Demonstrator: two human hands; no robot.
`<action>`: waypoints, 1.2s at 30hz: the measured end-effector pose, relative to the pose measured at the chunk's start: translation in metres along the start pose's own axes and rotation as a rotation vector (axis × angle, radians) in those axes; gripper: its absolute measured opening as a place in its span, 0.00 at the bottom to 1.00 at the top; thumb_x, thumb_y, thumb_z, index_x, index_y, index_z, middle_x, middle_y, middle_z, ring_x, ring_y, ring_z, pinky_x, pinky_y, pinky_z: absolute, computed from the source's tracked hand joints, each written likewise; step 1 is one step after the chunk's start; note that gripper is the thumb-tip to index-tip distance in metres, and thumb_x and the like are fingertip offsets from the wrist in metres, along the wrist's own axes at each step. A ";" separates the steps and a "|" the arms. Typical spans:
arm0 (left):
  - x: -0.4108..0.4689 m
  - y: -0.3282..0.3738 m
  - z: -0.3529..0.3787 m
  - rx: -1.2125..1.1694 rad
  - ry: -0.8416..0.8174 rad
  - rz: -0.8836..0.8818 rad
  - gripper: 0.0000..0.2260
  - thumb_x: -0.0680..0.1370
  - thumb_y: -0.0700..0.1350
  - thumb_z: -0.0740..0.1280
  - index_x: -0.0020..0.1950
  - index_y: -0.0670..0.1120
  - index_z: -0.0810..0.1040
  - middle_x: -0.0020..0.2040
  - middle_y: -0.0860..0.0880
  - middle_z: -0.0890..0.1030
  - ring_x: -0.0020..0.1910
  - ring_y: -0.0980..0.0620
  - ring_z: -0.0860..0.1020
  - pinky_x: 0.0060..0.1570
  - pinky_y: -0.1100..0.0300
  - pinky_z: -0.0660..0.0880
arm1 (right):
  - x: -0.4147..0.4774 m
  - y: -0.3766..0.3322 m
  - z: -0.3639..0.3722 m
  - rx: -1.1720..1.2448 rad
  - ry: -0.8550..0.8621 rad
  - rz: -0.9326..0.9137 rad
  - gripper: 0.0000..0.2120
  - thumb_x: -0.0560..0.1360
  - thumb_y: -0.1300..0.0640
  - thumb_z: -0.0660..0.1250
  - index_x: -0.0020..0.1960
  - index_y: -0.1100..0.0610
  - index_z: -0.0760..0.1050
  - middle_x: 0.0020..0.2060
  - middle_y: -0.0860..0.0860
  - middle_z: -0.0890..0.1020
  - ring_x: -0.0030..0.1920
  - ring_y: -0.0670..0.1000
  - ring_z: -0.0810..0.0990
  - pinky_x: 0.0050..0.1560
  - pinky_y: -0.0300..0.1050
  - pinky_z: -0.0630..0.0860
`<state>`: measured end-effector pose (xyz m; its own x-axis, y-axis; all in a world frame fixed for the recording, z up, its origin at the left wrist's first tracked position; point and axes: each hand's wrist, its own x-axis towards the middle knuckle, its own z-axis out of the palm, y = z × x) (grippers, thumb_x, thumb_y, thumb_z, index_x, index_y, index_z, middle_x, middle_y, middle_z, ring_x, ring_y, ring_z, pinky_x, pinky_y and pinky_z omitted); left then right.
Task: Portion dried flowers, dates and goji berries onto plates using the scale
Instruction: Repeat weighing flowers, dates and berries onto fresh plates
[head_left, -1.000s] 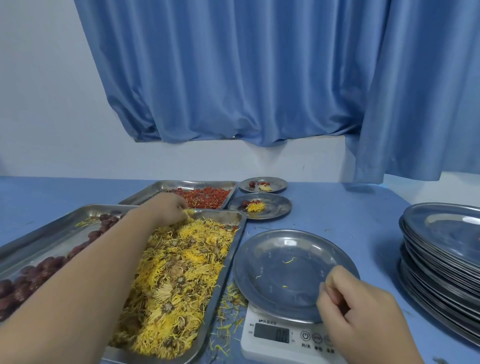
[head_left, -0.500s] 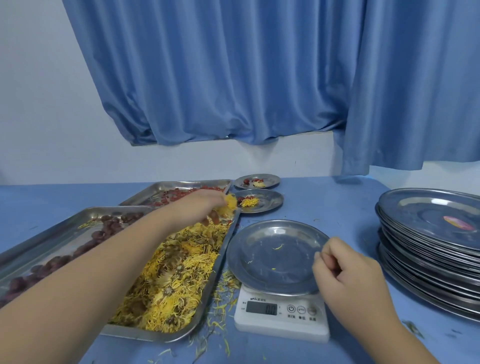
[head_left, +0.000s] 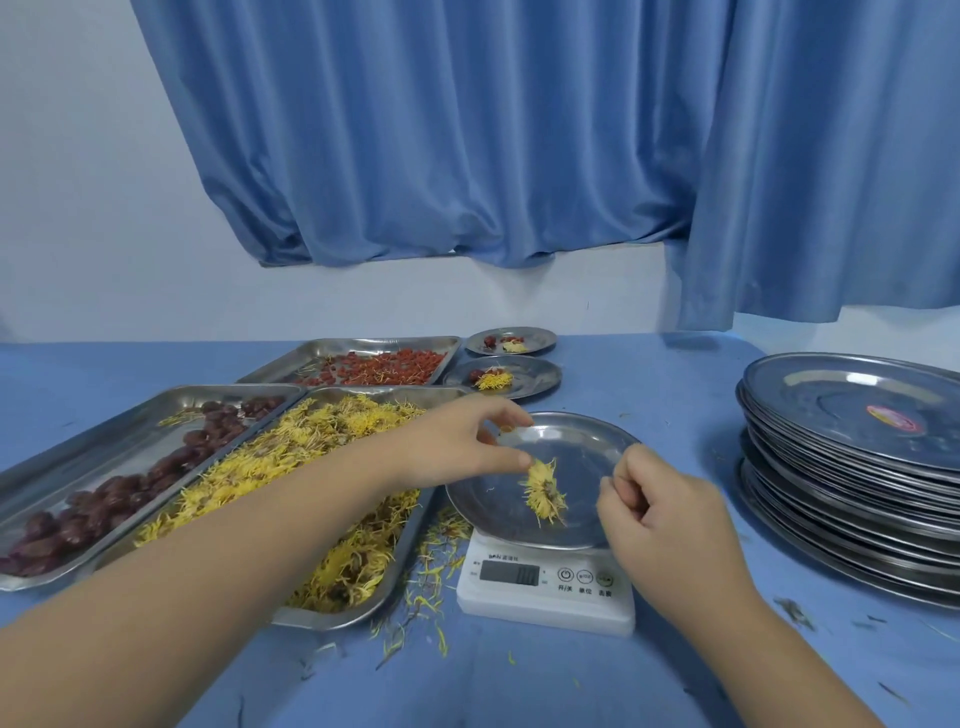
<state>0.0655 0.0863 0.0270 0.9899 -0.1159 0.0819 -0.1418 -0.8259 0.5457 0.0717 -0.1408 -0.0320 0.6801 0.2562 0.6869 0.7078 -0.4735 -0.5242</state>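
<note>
A steel plate (head_left: 493, 504) sits on the white scale (head_left: 545, 587). One yellow dried flower (head_left: 543, 492) lies in the plate just under my left hand (head_left: 457, 447), whose thumb and fingers are spread apart above it. My right hand (head_left: 670, 519) hovers at the plate's right rim with its fingers curled in; nothing shows in its grasp. Left of the scale are a tray of dried flowers (head_left: 291, 457), a tray of dates (head_left: 104, 499) and, further back, a tray of goji berries (head_left: 384, 366).
Two small portioned plates (head_left: 540, 376) (head_left: 540, 340) stand behind the scale. A tall stack of steel plates (head_left: 852, 457) fills the right side. Loose petals (head_left: 431, 571) litter the blue table between flower tray and scale. A blue curtain hangs behind.
My left hand carried a flower from the far end of the flower tray rightward over the plate and spread its fingers; the flower now lies in the plate. My right hand stayed at the rim.
</note>
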 end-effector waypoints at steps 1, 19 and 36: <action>-0.005 -0.002 -0.002 -0.021 0.023 0.008 0.19 0.75 0.58 0.69 0.64 0.62 0.73 0.61 0.61 0.74 0.56 0.64 0.75 0.50 0.67 0.70 | -0.001 0.000 0.001 0.003 -0.008 -0.001 0.19 0.70 0.63 0.67 0.32 0.52 0.57 0.24 0.49 0.64 0.26 0.51 0.61 0.25 0.46 0.61; -0.089 -0.073 -0.071 0.001 0.255 -0.162 0.08 0.79 0.53 0.65 0.57 0.60 0.78 0.52 0.61 0.80 0.50 0.57 0.80 0.51 0.58 0.76 | -0.004 -0.074 0.039 -0.233 -0.076 -0.424 0.13 0.73 0.52 0.59 0.31 0.55 0.63 0.24 0.46 0.65 0.25 0.49 0.64 0.21 0.46 0.64; -0.113 -0.260 -0.153 0.323 0.389 -0.675 0.18 0.84 0.49 0.55 0.72 0.44 0.71 0.72 0.43 0.71 0.70 0.42 0.69 0.69 0.49 0.63 | -0.004 -0.083 0.085 -0.216 -0.163 -0.342 0.11 0.73 0.47 0.58 0.34 0.48 0.63 0.27 0.42 0.66 0.28 0.42 0.65 0.27 0.34 0.61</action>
<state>-0.0103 0.3984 0.0036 0.7810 0.6092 0.1376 0.5471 -0.7736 0.3198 0.0270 -0.0308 -0.0343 0.4469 0.5503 0.7053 0.8531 -0.4995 -0.1508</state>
